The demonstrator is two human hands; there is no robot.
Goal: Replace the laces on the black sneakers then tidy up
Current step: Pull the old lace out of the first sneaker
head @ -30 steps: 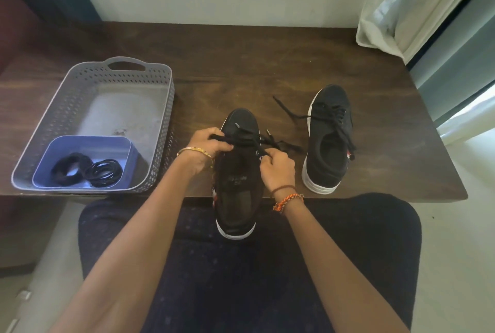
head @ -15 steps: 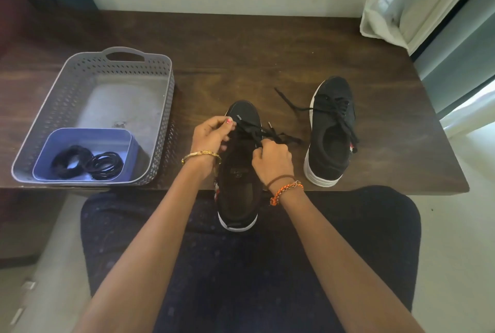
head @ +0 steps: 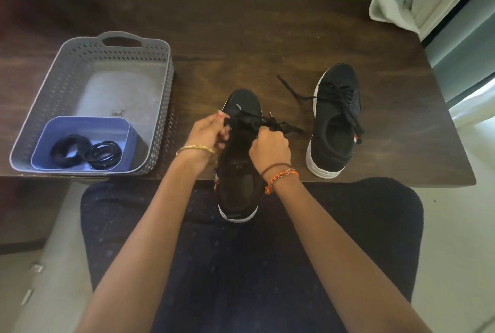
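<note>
Both forearms reaching forward, left hand and right hand curled, pinching lace between them.

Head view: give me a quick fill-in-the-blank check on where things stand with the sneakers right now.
1. Both hands, left hand and right hand, pinch the black ____ of the near sneaker.
2. The other sneaker stands on the wooden table to the near one's ____.
3. The blue tub holding coiled black laces sits inside the grey ____.

Missing words: lace; right; basket
</note>
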